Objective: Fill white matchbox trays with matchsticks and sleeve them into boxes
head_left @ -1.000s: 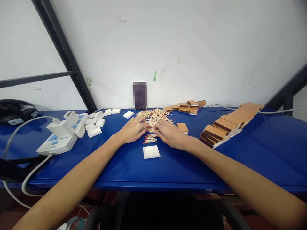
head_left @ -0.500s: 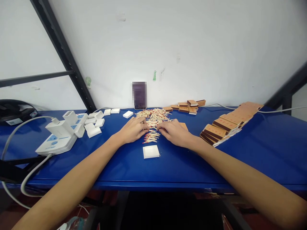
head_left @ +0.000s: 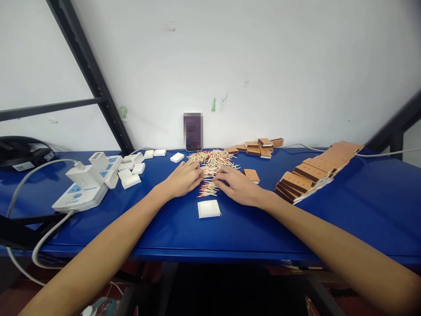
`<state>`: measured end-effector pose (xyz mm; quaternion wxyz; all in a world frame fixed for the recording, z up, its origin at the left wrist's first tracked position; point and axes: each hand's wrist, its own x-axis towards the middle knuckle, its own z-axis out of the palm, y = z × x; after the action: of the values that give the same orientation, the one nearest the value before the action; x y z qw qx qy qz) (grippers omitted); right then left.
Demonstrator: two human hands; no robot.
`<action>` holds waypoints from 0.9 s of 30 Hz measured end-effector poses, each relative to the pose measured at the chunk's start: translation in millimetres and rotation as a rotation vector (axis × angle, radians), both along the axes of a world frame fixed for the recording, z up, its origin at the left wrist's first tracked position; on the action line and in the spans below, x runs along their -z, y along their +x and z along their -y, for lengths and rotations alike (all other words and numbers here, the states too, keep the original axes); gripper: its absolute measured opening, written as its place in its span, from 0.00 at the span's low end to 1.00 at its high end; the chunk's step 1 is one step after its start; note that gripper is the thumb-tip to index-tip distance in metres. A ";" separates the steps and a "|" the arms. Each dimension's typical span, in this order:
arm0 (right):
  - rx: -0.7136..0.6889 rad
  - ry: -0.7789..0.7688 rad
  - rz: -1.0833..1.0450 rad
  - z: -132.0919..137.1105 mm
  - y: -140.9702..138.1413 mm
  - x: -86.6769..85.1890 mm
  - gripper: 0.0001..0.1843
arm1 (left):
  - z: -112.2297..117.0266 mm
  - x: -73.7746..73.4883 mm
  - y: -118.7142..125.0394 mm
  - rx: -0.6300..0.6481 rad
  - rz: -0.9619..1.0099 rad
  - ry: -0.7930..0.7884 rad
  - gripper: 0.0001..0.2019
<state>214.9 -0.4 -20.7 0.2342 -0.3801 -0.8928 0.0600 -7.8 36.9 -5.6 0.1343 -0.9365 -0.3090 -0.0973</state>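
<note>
Grip: the left hand (head_left: 184,179) is curling its fingers in, tips bunching at the left side of the matches; the right hand (head_left: 237,186) is facing it, thumb and forefinger sitting close together at the right side. Can't tell if either is pinching a match; tips are too small and partly hidden.

Matches: a small bunch (head_left: 208,189) is lying between and just in front of the hands, red heads mostly pointing to the table's (head_left: 263,232) left end. The big pile (head_left: 213,158) is spreading behind it toward the back edge. A white tray (head_left: 209,209) is lying between the bunch and the front edge, seemingly open side up. A matchbox (head_left: 251,175) is lying just beyond the right hand; more boxes (head_left: 259,148) are heaping along the back edge. A long row of sleeves (head_left: 315,166) is slanting toward the back right corner. Spare trays (head_left: 130,166) are clustering toward the back left, beside the power strip (head_left: 77,198).

Risks, my read: pile is sitting close behind the fingers, so a wide sweep could mix it into the bunch. Uneven squeezing could skew or scatter sticks. Forearms are crossing low; a careless right elbow could be knocking the sleeves.
</note>
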 end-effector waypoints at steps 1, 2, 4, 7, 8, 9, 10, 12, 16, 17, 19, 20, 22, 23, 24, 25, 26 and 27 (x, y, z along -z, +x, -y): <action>-0.011 -0.001 -0.005 0.0 0.1 0.4 0.16 | 0.6 0.1 0.7 -0.004 -0.004 0.008 0.13; -0.021 -0.002 -0.011 0.0 0.0 0.6 0.15 | 1.0 0.2 1.2 -0.007 -0.002 0.008 0.13; -0.010 0.005 -0.037 -0.2 -0.6 0.4 0.14 | 1.1 0.2 1.9 -0.007 0.028 -0.003 0.13; 0.076 0.042 -0.124 -2.1 -1.7 -0.7 0.13 | 0.7 0.0 2.9 0.013 0.113 -0.025 0.13; 0.108 0.057 -0.159 -3.2 -2.0 -1.2 0.13 | 0.9 -0.2 3.5 0.024 0.144 -0.032 0.13; 0.131 0.068 -0.188 -4.4 -2.3 -1.7 0.12 | 1.2 -0.3 4.3 0.038 0.171 -0.040 0.13; 0.142 0.074 -0.203 -5.5 -2.5 -2.2 0.12 | 1.7 -0.4 5.1 0.051 0.191 -0.050 0.13; 0.142 0.067 -0.201 -7.4 -2.8 -3.1 0.09 | 2.8 -0.4 6.6 0.080 0.213 -0.069 0.14; 0.127 0.031 -0.146 -7.6 -1.8 -4.6 0.07 | 3.6 -0.1 6.4 0.090 0.205 -0.108 0.15; 0.126 0.029 -0.136 -6.8 -1.1 -5.0 0.07 | 3.3 -0.1 5.6 0.079 0.195 -0.115 0.16; 0.125 0.029 -0.118 -4.4 0.5 -6.3 0.08 | 2.5 -0.2 3.3 0.060 0.170 -0.118 0.16; 0.122 0.026 -0.111 -2.9 1.2 -7.2 0.08 | 1.9 -0.1 2.1 0.054 0.161 -0.115 0.16; 0.106 0.018 -0.095 0.0 2.0 -8.9 0.08 | 0.9 0.5 0.0 0.049 0.146 -0.115 0.14; 0.097 0.014 -0.087 1.1 2.1 -9.6 0.09 | 0.4 0.8 -0.8 0.045 0.139 -0.117 0.13; 0.091 0.008 -0.079 1.9 2.2 -10.2 0.10 | 0.1 1.2 -1.3 0.043 0.130 -0.118 0.12; 0.096 0.002 -0.072 2.2 2.3 -10.5 0.11 | -0.1 1.4 -1.6 0.041 0.120 -0.117 0.11; 0.115 -0.001 -0.069 1.9 2.5 -10.5 0.13 | -0.1 1.5 -1.6 0.040 0.112 -0.113 0.11; 0.144 0.003 -0.069 1.2 3.0 -10.1 0.15 | -0.1 1.2 -1.5 0.037 0.110 -0.104 0.10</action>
<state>217.9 -1.6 -10.6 0.2688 -0.4405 -0.8548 0.0548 -9.3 37.0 -6.8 0.0667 -0.9410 -0.3030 -0.1350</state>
